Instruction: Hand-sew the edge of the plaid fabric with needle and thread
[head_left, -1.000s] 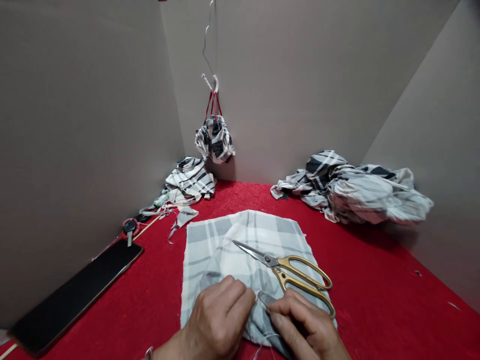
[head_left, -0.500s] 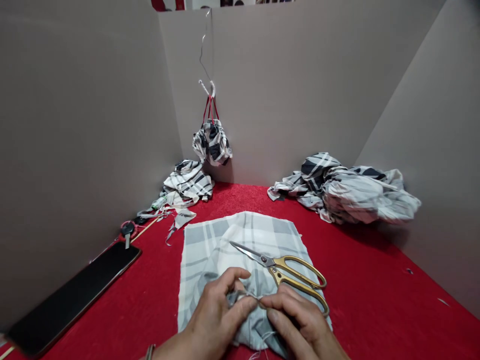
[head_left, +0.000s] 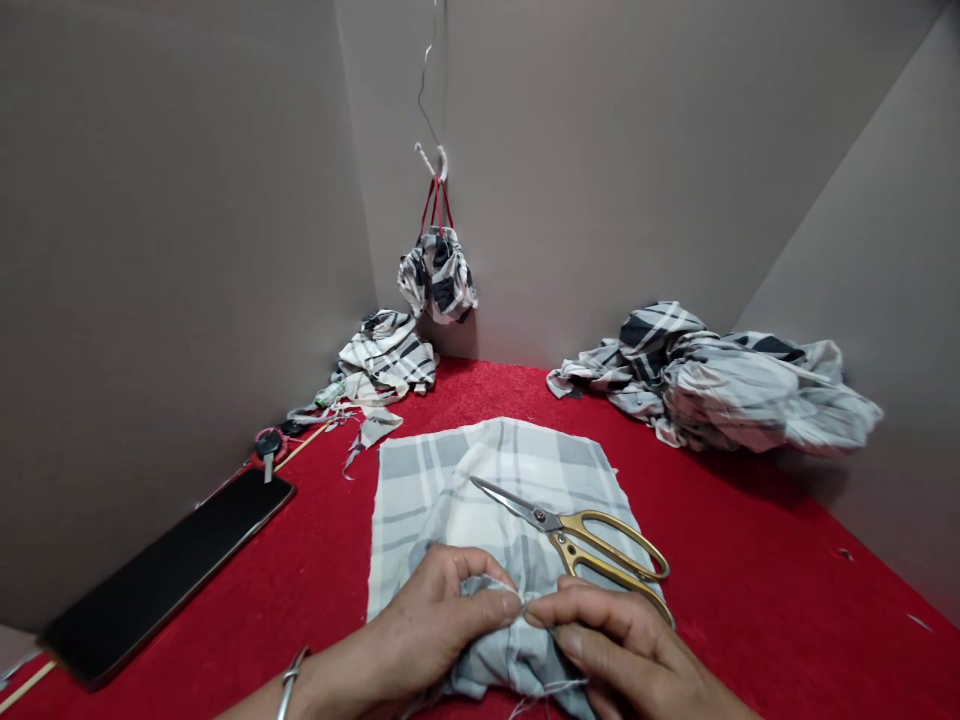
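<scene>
Closer together now, the left hand point(head_left: 427, 630) and right hand point(head_left: 615, 645) pinch light, limp grey plaid cotton fabric point(head_left: 457, 480) at its gathered near edge, on red carpet point(head_left: 780, 600), beside gold-handled scissors point(head_left: 585, 535).

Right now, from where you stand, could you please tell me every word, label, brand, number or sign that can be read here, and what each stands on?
No word, brand, number or sign can be read anywhere in this view.
The small green-and-white tube may bear a label, but it is too small to read.
The gold-handled scissors, the black smartphone and the grey plaid cloth show no legible marking.
</scene>
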